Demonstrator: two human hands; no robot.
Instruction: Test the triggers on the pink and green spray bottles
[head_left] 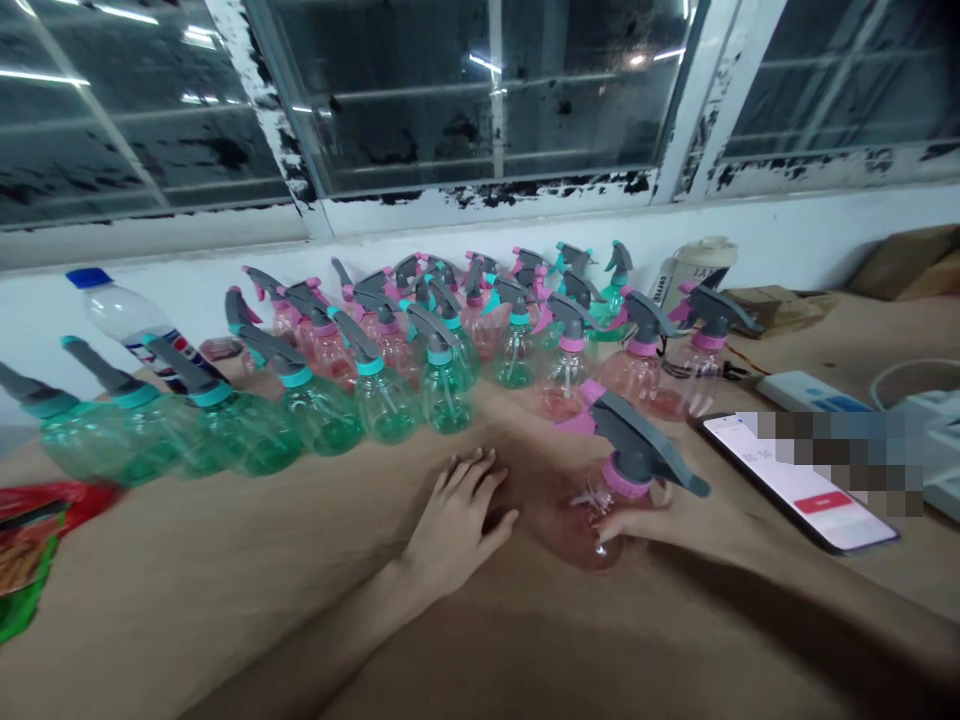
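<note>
My right hand [637,520] is closed around the body of a clear pink spray bottle [581,515] with a grey and pink trigger head. The bottle stands near the middle of the table, tilted slightly in the view, and my fingers behind it are mostly hidden. To its left, my left hand [461,510] rests on the tabletop, fingers spread and nothing held. Beyond both hands, green spray bottles [390,405] with turquoise collars form a front row. Several pink spray bottles [566,375] stand behind and to the right of them.
A phone [802,490] lies on the table [247,580] right of my right hand, near a white power strip [814,392]. A blue-capped plastic bottle [142,320] leans back left. A red and green packet [37,540] lies at the left edge. A printed cup [697,265] stands by the wall.
</note>
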